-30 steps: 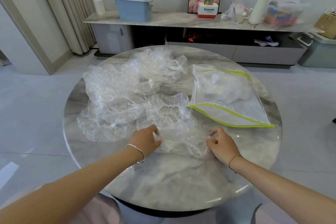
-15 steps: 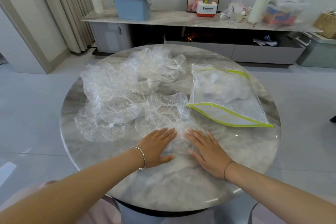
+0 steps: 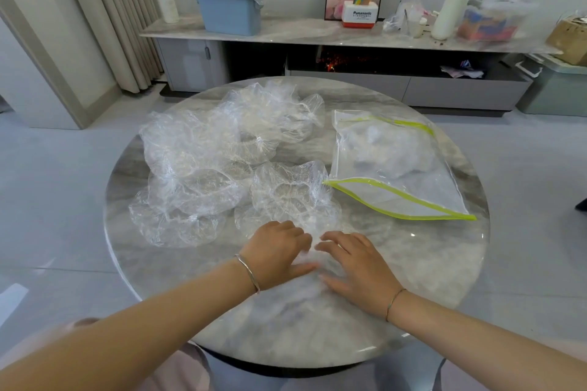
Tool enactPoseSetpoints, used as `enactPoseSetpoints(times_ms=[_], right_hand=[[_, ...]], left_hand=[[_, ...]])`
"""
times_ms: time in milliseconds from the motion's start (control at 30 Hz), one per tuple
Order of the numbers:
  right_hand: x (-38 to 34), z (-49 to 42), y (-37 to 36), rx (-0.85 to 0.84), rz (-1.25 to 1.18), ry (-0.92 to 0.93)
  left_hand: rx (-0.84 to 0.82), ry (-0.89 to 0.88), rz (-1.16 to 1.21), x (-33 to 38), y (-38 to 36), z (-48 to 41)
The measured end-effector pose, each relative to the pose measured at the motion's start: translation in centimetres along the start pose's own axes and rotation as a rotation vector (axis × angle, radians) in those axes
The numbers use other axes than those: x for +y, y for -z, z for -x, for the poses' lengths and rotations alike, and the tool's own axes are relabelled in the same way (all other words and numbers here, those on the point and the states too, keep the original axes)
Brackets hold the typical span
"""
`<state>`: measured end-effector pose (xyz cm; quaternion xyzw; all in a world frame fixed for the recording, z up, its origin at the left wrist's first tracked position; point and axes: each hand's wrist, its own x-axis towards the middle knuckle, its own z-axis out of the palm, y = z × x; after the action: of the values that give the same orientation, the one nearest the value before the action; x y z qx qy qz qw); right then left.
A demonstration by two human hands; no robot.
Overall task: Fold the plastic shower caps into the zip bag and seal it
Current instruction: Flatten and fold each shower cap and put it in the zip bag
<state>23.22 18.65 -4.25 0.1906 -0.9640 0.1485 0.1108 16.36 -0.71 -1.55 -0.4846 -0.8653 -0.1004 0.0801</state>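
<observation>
Bright, soft daylight fills the room, even and cool, with no hard shadows. The table [image 3: 413, 295] shines: small white glints sit near its right edge, a thin highlight runs along its near rim, and only faint grey shade lies under the left hand [image 3: 274, 252] and right hand [image 3: 359, 267] at its middle. Their fingertips [image 3: 330, 236] smear with motion blur. The caps [image 3: 203, 168] on its left half sparkle with tiny highlights; the bag [image 3: 397, 168] on its right half shows a milky sheen. Behind the table the shelf [image 3: 286, 32] bows from the wide lens, and its right end is blurred. Left of the table a pale patch gleams on the floor [image 3: 47, 200].
</observation>
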Motion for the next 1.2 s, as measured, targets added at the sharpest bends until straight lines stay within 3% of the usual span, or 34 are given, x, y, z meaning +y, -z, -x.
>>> enactPoseSetpoints(times_ms=[67,167,433,600,700,867,967,1200], right_hand=[[0.0,0.1,0.0,0.066,-0.038,0.025],[0.3,0.2,0.2,0.106,-0.089,0.027],[1.1,2.4,0.4,-0.009,-0.22,-0.097],[1.6,3.1,0.3,-0.063,-0.106,0.019],[1.4,3.3,0.2,-0.04,-0.057,0.053],[1.9,3.0,0.5,0.024,-0.269,-0.283],[2.2,3.0,0.4,0.061,-0.406,-0.403],[1.6,2.4,0.6,0.092,-0.498,-0.525]], left_hand=[[0.021,0.018,0.037,0.6,0.0,0.0],[-0.135,-0.003,0.076,0.1,-1.2,0.4],[-0.307,-0.097,-0.099,-0.7,-2.0,1.0],[-0.297,-0.218,-0.272,-0.3,-2.3,0.7],[-0.244,-0.203,-0.199,0.1,-2.2,0.3],[-0.099,0.019,0.046,0.2,-1.0,-0.5],[-0.157,0.216,0.114,0.3,-1.0,-0.5],[-0.273,0.331,0.196,0.6,-1.4,-1.2]])
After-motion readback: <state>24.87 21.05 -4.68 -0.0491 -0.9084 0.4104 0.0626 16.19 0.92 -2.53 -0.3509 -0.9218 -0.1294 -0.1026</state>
